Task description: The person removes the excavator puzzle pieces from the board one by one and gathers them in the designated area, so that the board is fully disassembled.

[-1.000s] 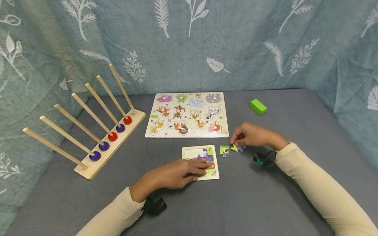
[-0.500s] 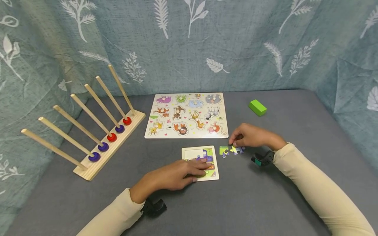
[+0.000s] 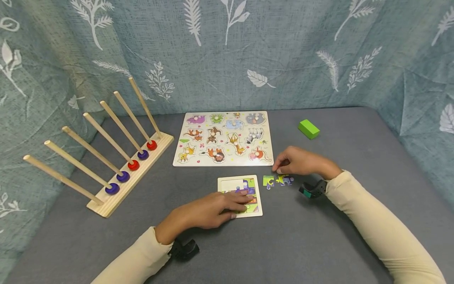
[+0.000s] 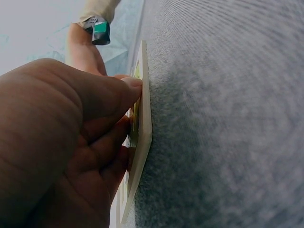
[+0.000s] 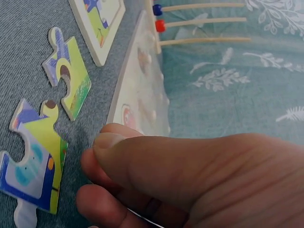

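Note:
My left hand (image 3: 213, 209) rests on a small wooden jigsaw tray (image 3: 259, 205), its fingers spread over the partly filled picture. In the left wrist view the thumb (image 4: 133, 83) lies at the tray's edge. My right hand (image 3: 298, 161) is above the table, right of the tray, with loosely bent fingers. The right wrist view shows its thumb over the index finger, with nothing visible held at the fingertips. Near it lie two loose jigsaw pieces: a green and purple one (image 5: 78, 85) nearer the tray, and one with a blue animal drawing (image 5: 45, 183) farther right. Part of the tray's picture is hidden.
A peg board with animal shapes (image 3: 248, 161) lies behind the tray. On the left stands a wooden rack (image 3: 103, 207) with tall pegs and several red and purple beads. A green block (image 3: 309, 129) sits at the back right. A leaf-patterned curtain (image 3: 220, 71) hangs behind.
My right hand has shifted slightly left and back, uncovering more of the right-hand jigsaw piece. My left hand stays on the tray.

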